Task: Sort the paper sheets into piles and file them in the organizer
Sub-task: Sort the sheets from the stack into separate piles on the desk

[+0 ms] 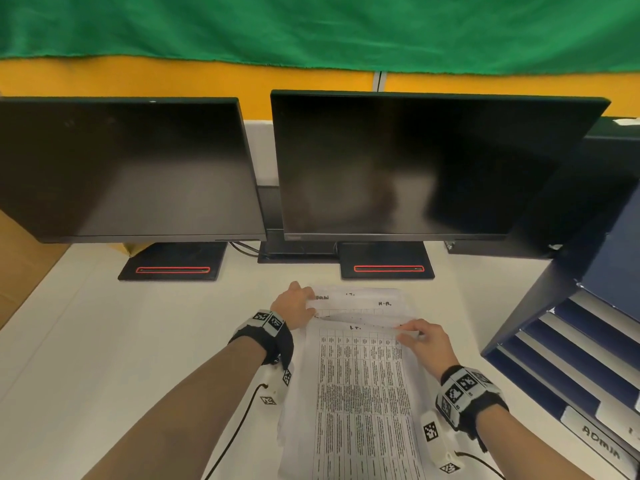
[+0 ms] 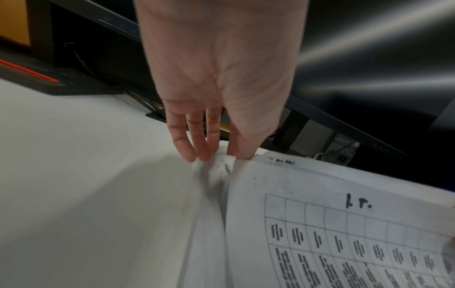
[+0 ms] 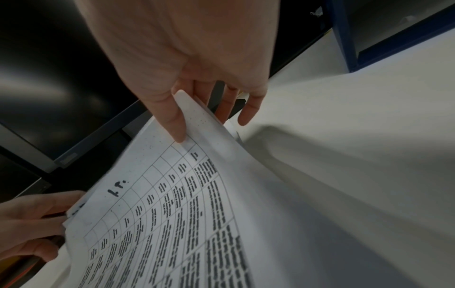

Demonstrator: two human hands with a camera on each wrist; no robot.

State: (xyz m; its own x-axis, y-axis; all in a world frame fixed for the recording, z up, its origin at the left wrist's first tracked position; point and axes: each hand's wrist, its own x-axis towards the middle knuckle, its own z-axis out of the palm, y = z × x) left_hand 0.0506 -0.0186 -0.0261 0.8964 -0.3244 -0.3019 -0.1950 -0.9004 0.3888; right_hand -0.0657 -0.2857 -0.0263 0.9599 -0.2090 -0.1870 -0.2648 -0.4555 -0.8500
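A stack of printed paper sheets [image 1: 360, 299] lies on the white desk [image 1: 104, 341] in front of me. Its top sheet [image 1: 360, 393], a table headed "I.T." [image 2: 344, 233], is lifted and curved at its far edge. My right hand [image 1: 412, 332] pinches that sheet's far right corner, thumb on top and fingers beneath [image 3: 199, 126]. My left hand [image 1: 294, 303] holds the far left corner of the sheets below [image 2: 219, 156], thumb on top. The blue organizer [image 1: 571, 341] with slanted trays stands to the right; one tray is labelled ADMIN [image 1: 601, 443].
Two dark monitors [image 1: 128, 168] [image 1: 415, 161] stand on black bases [image 1: 173, 261] right behind the papers. A cardboard box [image 1: 20, 265] sits at the far left. Bare desk stretches to the left of the stack and between the stack and the organizer.
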